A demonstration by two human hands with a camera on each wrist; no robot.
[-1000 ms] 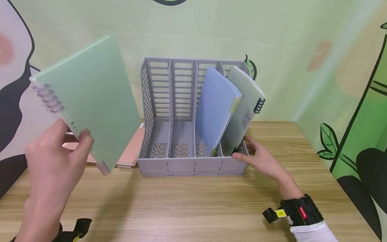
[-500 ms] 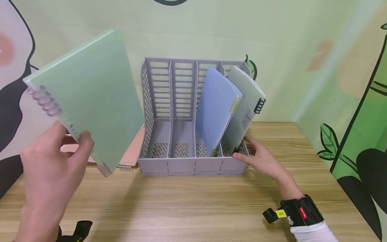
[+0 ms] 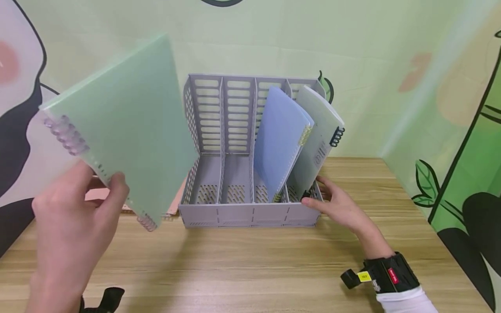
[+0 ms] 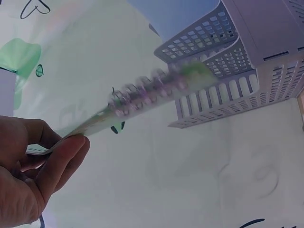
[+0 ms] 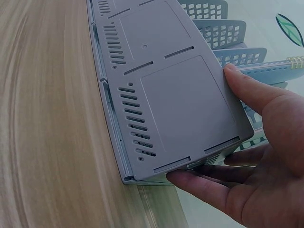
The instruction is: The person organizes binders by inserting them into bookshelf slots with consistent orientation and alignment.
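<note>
My left hand [image 3: 78,204] pinches a pale green spiral notebook [image 3: 133,121] between thumb and fingers at its coil edge. The notebook is raised and tilted, overlapping the left side of a grey-purple file organizer [image 3: 238,215] in the head view. Its clear coils [image 4: 147,90] blur in the left wrist view. My right hand [image 3: 338,204] grips the organizer's front right corner, thumb over the front rim and fingers along the side wall. A blue notebook [image 3: 279,139] leans in the third compartment from the left. A pale grey-green notebook [image 3: 313,139] with black coils leans in the rightmost one.
Behind the green notebook, a pink spiral notebook [image 3: 178,201] lies on the wood-grain table [image 3: 242,269], left of the organizer and partly hidden. A light green printed backdrop [image 3: 391,87] stands behind the table and along its right side.
My left hand has brought the green notebook rightward and a little up, so it now covers part of the organizer's left side. My right hand and the organizer have stayed put.
</note>
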